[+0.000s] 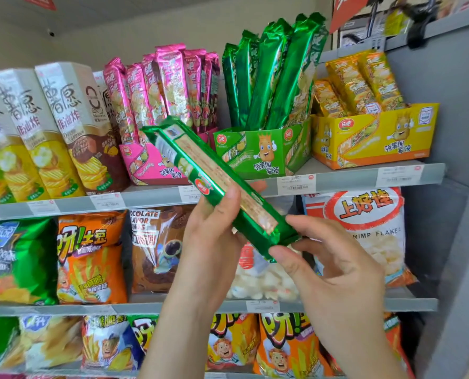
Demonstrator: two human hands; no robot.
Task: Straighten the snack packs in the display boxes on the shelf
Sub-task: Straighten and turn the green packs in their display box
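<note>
Here, a long, glossy green snack pack [214, 184] slants diagonally.

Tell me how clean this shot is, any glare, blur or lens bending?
Head view: glare streaks run down the green foil packs in the green display box; head view: the held green pack looks slightly soft, its small print unreadable; head view: the shelf edge slopes and the tall chip boxes at left lean outward, wide-lens distortion; light is even.

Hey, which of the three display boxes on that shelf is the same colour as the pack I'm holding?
The green display box in the middle, between the pink box and the yellow box; the held pack is green too.
</note>
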